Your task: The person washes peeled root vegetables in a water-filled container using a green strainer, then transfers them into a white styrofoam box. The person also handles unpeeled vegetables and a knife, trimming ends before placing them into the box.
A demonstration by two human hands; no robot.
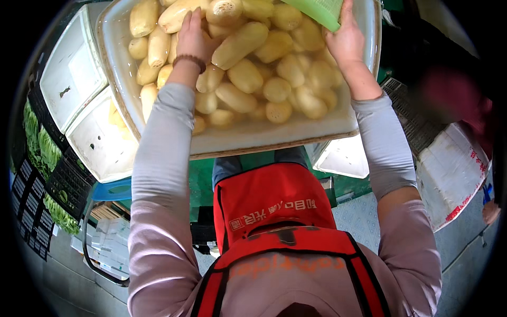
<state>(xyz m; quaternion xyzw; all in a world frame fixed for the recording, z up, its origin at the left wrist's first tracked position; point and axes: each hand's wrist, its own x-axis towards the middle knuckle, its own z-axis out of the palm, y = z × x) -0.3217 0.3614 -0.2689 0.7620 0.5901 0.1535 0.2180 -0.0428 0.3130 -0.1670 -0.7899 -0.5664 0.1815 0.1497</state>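
Peeled lotus root segments (240,45) lie in cloudy water in a large white tub (273,138) before me. My left hand (196,41), a beaded bracelet at its wrist, rests among the roots at the upper left with its fingers spread; whether it grips one is unclear. At the tub's upper right, my right hand (346,41) holds the edge of a light green plastic basket (317,10), cut off by the picture's top. Both forearms wear grey sleeves, and a red apron covers my front.
White foam boxes (75,75) stand left of the tub, beside black crates (69,182) with leafy greens (49,148). On the right are a grey slatted crate (408,115) and a white foam box with red marks (451,174). Part of another person's hand (491,212) shows at the right rim.
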